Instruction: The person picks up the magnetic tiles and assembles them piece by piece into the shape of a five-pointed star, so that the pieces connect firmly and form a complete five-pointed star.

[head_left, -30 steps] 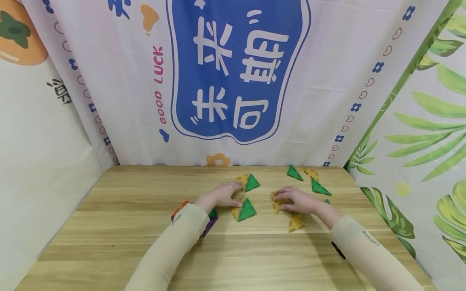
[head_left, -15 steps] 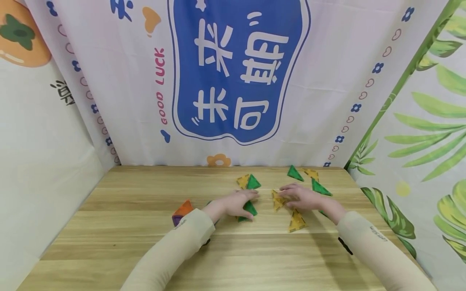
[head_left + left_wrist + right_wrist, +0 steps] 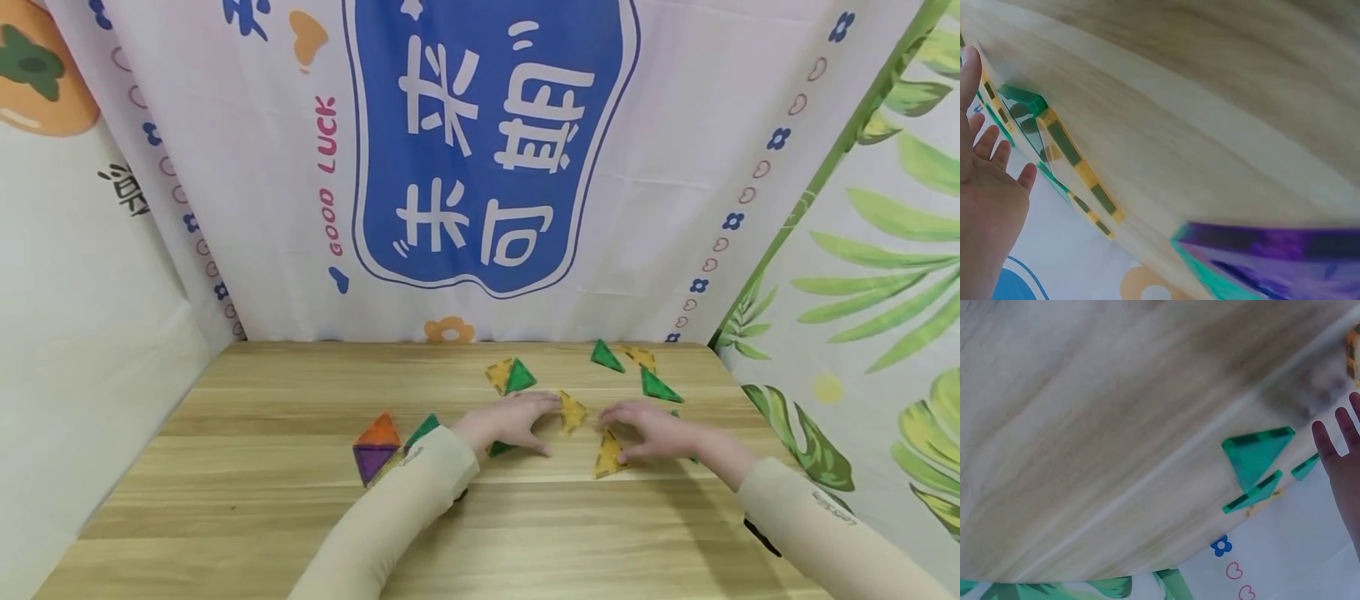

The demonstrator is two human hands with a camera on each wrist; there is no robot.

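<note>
In the head view my left hand (image 3: pixel 517 419) reaches over the pair of tiles at mid-table, its fingertips just left of a yellow triangular magnetic tile (image 3: pixel 572 412). A corner of a green triangular tile (image 3: pixel 501 448) shows from under it. My right hand (image 3: pixel 647 429) is at another yellow triangular tile (image 3: pixel 609 456), with the thumb and fingers at its right edge; firm contact cannot be told. The left wrist view shows the left hand (image 3: pixel 991 181) with extended fingers. Spread fingers (image 3: pixel 1346 428) of the right hand appear in the right wrist view.
A joined yellow and green pair (image 3: pixel 519 376) lies behind the left hand. Orange (image 3: pixel 379 431), purple (image 3: pixel 372 460) and green tiles lie by the left sleeve. At back right are green tiles (image 3: pixel 660 386) and a yellow one (image 3: pixel 641 358). A printed curtain (image 3: pixel 285 250) borders the table (image 3: pixel 225 517).
My left hand has slid right, from the left tile pairs toward the central yellow tile. My right hand has left that tile and shifted right and nearer, to the lower yellow one.
</note>
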